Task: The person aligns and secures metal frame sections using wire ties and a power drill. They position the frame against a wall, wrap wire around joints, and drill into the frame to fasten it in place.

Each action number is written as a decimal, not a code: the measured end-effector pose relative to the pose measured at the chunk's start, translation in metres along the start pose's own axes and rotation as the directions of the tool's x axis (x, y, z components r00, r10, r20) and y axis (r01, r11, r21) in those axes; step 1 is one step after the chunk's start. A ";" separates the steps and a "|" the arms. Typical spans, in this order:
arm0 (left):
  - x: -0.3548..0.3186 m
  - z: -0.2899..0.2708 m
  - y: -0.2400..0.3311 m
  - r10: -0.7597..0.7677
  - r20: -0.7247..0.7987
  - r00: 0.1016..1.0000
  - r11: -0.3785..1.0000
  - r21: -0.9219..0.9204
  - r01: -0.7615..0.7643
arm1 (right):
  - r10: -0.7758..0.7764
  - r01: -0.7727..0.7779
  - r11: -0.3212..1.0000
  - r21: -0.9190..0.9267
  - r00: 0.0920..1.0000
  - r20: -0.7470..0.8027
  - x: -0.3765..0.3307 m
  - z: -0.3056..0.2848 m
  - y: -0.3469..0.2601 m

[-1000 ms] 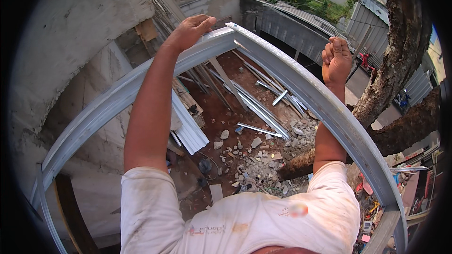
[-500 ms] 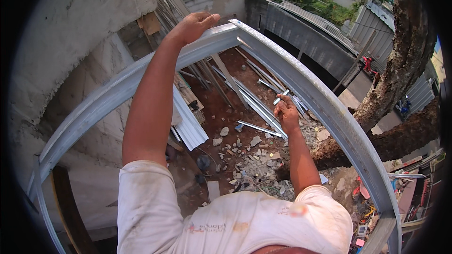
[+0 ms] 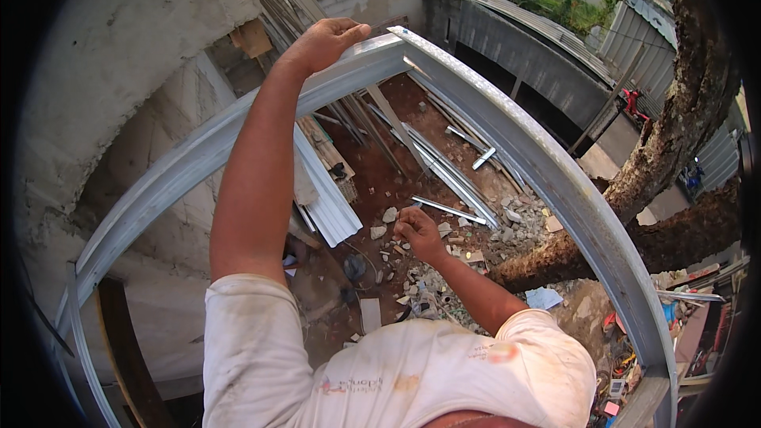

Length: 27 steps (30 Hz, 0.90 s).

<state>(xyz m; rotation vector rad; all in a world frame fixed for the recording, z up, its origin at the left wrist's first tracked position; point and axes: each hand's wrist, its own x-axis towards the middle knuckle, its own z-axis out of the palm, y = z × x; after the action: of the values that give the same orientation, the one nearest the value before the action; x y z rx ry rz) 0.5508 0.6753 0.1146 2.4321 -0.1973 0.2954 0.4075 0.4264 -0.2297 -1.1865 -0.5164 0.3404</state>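
My left arm reaches up and forward to a galvanized metal beam. My left hand is hooked over its top near the corner, with the fingertips hidden on the far side. There the beam meets a second metal beam, which curves down the right side in this view. Lower down, in front of my chest, my right hand is closed with its fingers curled in, apart from both beams. Whatever it may hold is hidden. A short metal piece lies on the ground beyond it.
Below lie long metal strips, a ribbed sheet and broken rubble. A rough concrete wall stands at left. Tree trunks rise at right, close to the frame, above scattered tools and debris.
My right hand has moved left and down, from near the right beam toward my chest. My left hand stays on the beam. The view has shifted slightly.
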 end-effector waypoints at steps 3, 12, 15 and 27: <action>-0.001 -0.001 0.003 -0.005 0.014 1.000 1.000 0.022 0.004 | -0.007 0.006 0.990 -0.140 1.000 -0.003 0.003 0.010 -0.003; 0.000 0.000 -0.007 0.057 -0.022 0.998 0.998 -0.005 -0.057 | -0.286 0.398 0.793 -0.461 0.912 0.296 0.000 0.081 -0.016; 0.000 -0.002 -0.006 0.073 -0.018 0.997 0.997 0.006 -0.073 | -0.346 0.496 0.759 -0.421 0.856 0.385 0.014 0.102 -0.055; 0.000 -0.002 -0.016 0.041 -0.062 0.997 0.974 -0.220 -0.054 | -0.642 0.665 0.721 -0.198 0.747 0.173 0.099 0.166 -0.281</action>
<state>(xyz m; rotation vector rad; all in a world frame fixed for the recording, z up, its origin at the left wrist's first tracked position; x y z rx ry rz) 0.5536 0.6893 0.1066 2.1981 -0.2494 0.3451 0.3945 0.5100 0.1006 -1.1465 -1.0484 -0.3000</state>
